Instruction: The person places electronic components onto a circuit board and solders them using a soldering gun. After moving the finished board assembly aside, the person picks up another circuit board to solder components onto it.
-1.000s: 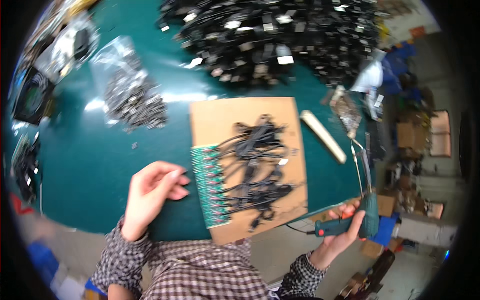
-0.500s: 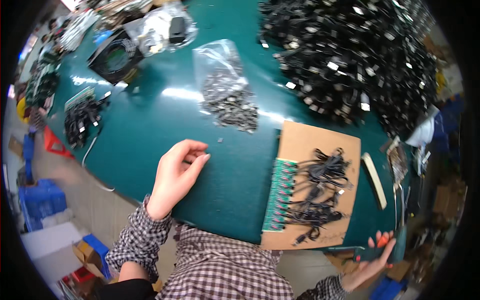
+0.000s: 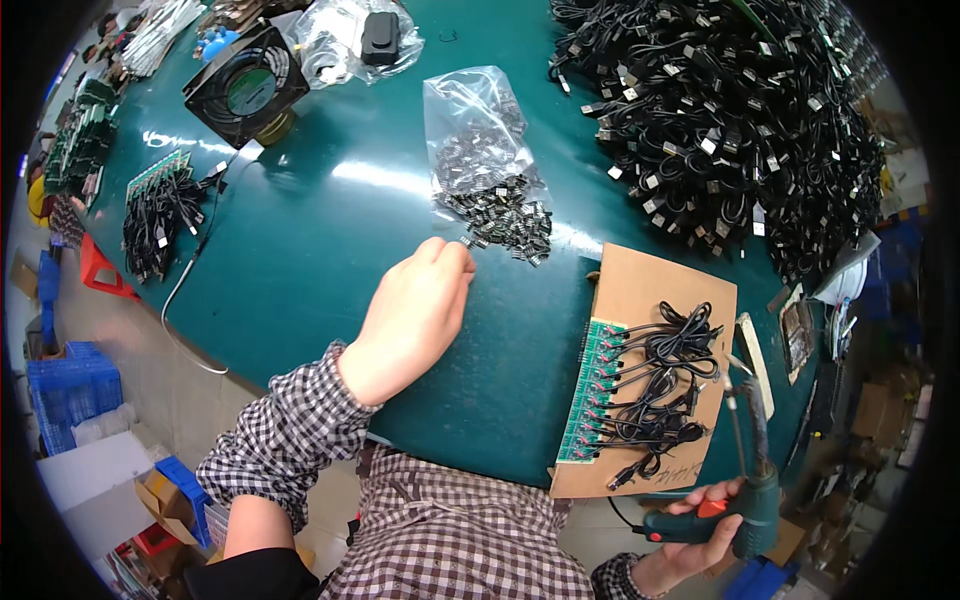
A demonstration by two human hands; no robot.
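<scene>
My left hand (image 3: 412,318) reaches over the table with its fingers pinched together, at the near-left edge of a pile of small metal-and-black connectors (image 3: 512,228). What lies between its fingertips is too small to make out. The connectors spill from a clear plastic bag (image 3: 470,105). My right hand (image 3: 690,560) grips a dark green soldering gun (image 3: 758,518) with a red-orange trigger, its tip pointing up and away. Left of the gun, a row of green circuit boards (image 3: 592,405) with black cables (image 3: 682,340) attached lies on a brown cardboard sheet (image 3: 655,275).
A huge heap of black USB cables (image 3: 700,130) fills the far right. A pale strip (image 3: 755,365) lies beside the cardboard. On the left are a black fan (image 3: 246,88), more boards with cables (image 3: 165,215) and a white cord (image 3: 172,300). Blue crates (image 3: 75,390) stand on the floor.
My left hand has moved forward and right to the connector pile, its fingers closing together. My right hand has brought the soldering gun left and tipped it upright, nearer the cardboard.
</scene>
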